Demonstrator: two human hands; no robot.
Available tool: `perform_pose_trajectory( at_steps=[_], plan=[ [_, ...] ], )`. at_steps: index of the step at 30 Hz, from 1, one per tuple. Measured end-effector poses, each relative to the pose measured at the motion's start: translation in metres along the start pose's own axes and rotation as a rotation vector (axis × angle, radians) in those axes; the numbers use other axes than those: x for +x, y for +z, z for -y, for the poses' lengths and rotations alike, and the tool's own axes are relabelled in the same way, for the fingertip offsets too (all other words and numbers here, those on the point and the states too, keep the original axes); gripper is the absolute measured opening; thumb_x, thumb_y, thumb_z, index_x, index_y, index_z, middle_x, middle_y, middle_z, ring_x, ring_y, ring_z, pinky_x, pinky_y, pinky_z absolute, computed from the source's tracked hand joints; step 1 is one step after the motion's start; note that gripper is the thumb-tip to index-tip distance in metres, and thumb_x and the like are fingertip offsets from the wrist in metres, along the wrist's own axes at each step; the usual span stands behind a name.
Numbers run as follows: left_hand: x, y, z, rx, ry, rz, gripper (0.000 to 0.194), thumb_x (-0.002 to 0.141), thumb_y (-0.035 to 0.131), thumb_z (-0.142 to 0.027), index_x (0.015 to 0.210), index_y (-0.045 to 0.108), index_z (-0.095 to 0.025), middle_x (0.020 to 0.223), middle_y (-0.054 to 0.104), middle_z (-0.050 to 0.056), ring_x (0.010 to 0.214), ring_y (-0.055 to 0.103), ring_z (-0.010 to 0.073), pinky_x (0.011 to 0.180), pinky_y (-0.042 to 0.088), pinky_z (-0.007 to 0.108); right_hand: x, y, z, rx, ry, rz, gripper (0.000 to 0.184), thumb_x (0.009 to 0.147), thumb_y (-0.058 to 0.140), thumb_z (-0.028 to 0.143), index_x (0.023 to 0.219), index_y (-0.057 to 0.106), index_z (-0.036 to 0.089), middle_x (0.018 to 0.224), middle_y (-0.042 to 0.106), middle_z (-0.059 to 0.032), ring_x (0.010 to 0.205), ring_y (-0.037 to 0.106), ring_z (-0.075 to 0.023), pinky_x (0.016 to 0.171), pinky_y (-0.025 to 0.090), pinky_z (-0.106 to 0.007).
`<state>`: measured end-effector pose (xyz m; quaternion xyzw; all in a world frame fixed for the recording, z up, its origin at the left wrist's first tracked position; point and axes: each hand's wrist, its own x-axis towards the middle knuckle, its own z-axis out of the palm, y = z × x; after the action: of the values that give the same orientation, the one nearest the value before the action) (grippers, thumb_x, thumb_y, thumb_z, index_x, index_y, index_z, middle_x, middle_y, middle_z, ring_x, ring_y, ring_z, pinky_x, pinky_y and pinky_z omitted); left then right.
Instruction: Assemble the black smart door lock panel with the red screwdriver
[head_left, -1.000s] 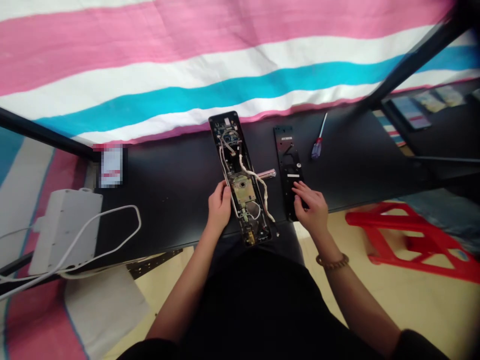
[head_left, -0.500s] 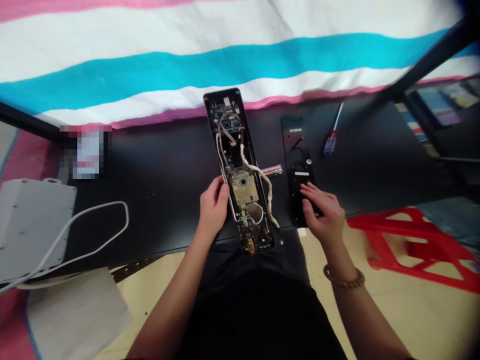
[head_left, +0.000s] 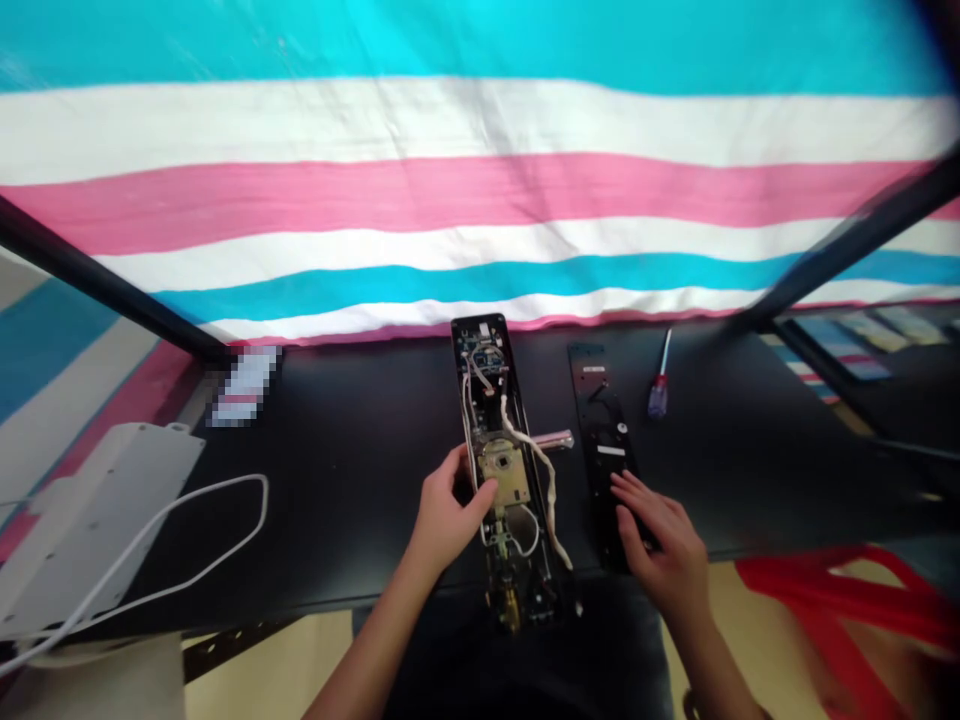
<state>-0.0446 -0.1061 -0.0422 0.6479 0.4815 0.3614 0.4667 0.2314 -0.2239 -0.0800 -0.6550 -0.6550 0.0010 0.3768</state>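
An opened electronic door lock (head_left: pixel 519 540), a long black housing with a circuit board, a brass-coloured plate and white wires inside, lies lengthwise in front of me. Its shiny handle (head_left: pixel 555 440) sticks out to the right. My left hand (head_left: pixel 450 505) grips the housing's left side, the thumb over the edge by the plate and the other fingers partly hidden. To the right lies a flat black cover plate (head_left: pixel 592 400) with small holes and white labels. My right hand (head_left: pixel 660 535) rests on its lower end, fingers stretched out and not wrapped round it.
A screwdriver (head_left: pixel 659 385) lies right of the cover plate on the black table (head_left: pixel 352 440). On the left are a grey power strip or box (head_left: pixel 105 510), a white cable (head_left: pixel 264 500) and a blurred-out packet (head_left: pixel 246 388). A red stool (head_left: pixel 847 600) stands at lower right; striped cloth (head_left: pixel 480 190) hangs behind.
My view has tilted up, so everything sits lower in the picture and more cloth shows. My left thumb has shifted further onto the lock's plate; my right hand stays on the cover plate.
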Motion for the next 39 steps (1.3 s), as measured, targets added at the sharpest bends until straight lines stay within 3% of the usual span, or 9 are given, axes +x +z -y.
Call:
perform_pose_trajectory(
  at_steps=[6, 13, 18, 32, 39],
  plan=[
    [0.002, -0.003, 0.004, -0.018, -0.011, -0.024, 0.036, 0.094, 0.057, -0.040, 0.120, 0.066, -0.016, 0.095, 0.074, 0.007, 0.087, 0.069, 0.0225, 0.081, 0.054, 0.033, -0.003, 0.005, -0.007, 0.005, -0.060, -0.024, 0.027, 0.091, 0.061, 0.020, 0.116, 0.067, 0.024, 0.122, 0.073, -0.0099, 0.114, 0.069, -0.0308, 0.089, 0.054, -0.047],
    [0.002, -0.005, -0.001, -0.085, -0.018, -0.021, 0.042, 0.098, 0.048, -0.043, 0.125, 0.068, -0.017, 0.117, 0.074, 0.011, 0.105, 0.068, 0.0278, 0.094, 0.053, 0.039, -0.004, 0.006, -0.007, 0.009, -0.053, -0.036, 0.024, 0.091, 0.060, 0.021, 0.114, 0.069, 0.024, 0.120, 0.073, -0.0090, 0.112, 0.070, -0.0316, 0.087, 0.053, -0.048],
    [0.001, -0.005, 0.001, -0.093, -0.017, -0.001, 0.041, 0.099, 0.049, -0.042, 0.128, 0.066, -0.018, 0.121, 0.072, 0.011, 0.109, 0.067, 0.0277, 0.096, 0.052, 0.038, -0.003, 0.005, -0.004, 0.022, -0.041, -0.042, 0.024, 0.091, 0.060, 0.021, 0.113, 0.069, 0.024, 0.120, 0.073, -0.0088, 0.112, 0.070, -0.0313, 0.088, 0.053, -0.047],
    [0.000, -0.005, -0.001, -0.044, -0.027, 0.014, 0.041, 0.101, 0.044, -0.041, 0.131, 0.062, -0.019, 0.121, 0.071, 0.010, 0.107, 0.067, 0.0262, 0.091, 0.050, 0.034, -0.006, 0.009, -0.003, 0.012, -0.011, -0.094, 0.020, 0.090, 0.061, 0.021, 0.108, 0.070, 0.024, 0.116, 0.074, -0.0078, 0.106, 0.071, -0.0302, 0.087, 0.053, -0.046],
    [0.000, -0.003, -0.004, -0.047, -0.060, 0.020, 0.043, 0.102, 0.041, -0.042, 0.132, 0.060, -0.017, 0.119, 0.071, 0.010, 0.105, 0.066, 0.0249, 0.088, 0.050, 0.032, 0.001, 0.011, 0.007, -0.105, 0.031, -0.198, 0.017, 0.092, 0.060, 0.021, 0.103, 0.072, 0.019, 0.106, 0.076, -0.0086, 0.095, 0.073, -0.0253, 0.085, 0.053, -0.039]
  ],
)
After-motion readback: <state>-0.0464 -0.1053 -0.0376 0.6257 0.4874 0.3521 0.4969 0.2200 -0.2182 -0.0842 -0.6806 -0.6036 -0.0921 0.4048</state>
